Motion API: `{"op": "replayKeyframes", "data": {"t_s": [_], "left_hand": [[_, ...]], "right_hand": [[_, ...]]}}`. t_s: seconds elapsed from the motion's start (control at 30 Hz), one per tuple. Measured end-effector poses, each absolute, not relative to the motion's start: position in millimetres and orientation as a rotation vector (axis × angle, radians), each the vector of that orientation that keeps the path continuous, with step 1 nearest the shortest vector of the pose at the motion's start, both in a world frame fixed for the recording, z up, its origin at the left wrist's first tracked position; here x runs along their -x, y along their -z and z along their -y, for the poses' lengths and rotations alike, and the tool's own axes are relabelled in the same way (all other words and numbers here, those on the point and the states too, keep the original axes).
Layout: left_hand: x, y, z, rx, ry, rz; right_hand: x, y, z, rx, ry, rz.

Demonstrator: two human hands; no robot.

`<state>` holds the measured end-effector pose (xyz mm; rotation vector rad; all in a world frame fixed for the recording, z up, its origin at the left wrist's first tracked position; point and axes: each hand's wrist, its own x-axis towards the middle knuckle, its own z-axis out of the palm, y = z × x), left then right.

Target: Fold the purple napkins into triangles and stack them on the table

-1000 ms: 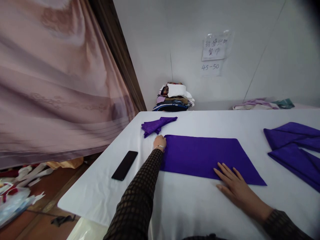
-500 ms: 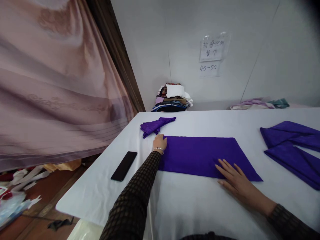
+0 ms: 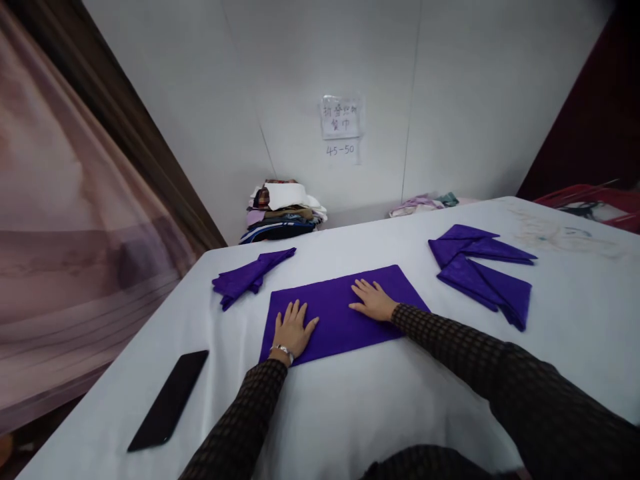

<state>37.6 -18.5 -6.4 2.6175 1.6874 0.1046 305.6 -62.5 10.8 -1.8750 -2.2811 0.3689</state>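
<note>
Purple cloth (image 3: 330,323) flat on white-covered table (image 3: 370,407), straight ahead, long side running across. On its left part, left hand (image 3: 293,331): palm down, fingers spread, thumb out, no pinch; bracelet (image 3: 284,350) at wrist. Farther right, closer to far edge, right hand (image 3: 376,304): palm down too, fingers fanned, no grip. Step in hand, judging by both flat palms: pressing or smoothing. Next move probably calls for light, even pressure and edges kept straight; for any lift, fingertips under an edge first.

Outward: purple bundle (image 3: 245,277) just beyond left end, apart; folded purple fabric (image 3: 460,241) beyond right end, also apart. Black phone (image 3: 169,401) nearer, left of left hand. Past far table edge, clothes stack (image 3: 285,195) against wall (image 3: 375,53), paper sign (image 3: 341,119) above. Curtain (image 3: 45,253) on left.

Hidden: near right corner of cloth, behind right sleeve (image 3: 450,340); short stretch of near edge, behind left wrist. Layer count: cannot tell. Fabric at right, one piece or two: cannot tell. Upper writing on sign too soft to read surely. Curtain cut off at left; red item (image 3: 593,194) cut off at right, contents unclear.
</note>
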Motion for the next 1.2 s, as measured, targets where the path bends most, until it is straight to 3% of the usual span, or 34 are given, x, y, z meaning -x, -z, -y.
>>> {"op": "replayKeyframes", "data": {"t_s": [0.27, 0.53, 0.9, 1.0, 1.2], "left_hand": [[-38, 6, 18, -2.611, -0.071, -1.699], [-37, 6, 17, -2.618, -0.083, -1.69], [-41, -10, 20, -2.405, -0.146, -1.726], [-51, -19, 33, -2.369, -0.19, -1.731], [-89, -10, 93, -2.688, -0.178, -1.26]], "right_hand": [[-412, -6, 60, 2.396, -0.229, 1.817], [-325, -4, 127, 1.729, -0.339, 2.359], [-409, 17, 161, 2.175, -0.051, 2.022], [-382, 10, 168, 2.031, 0.019, 2.093], [-293, -2, 171, 1.603, -0.164, 2.458]]}}
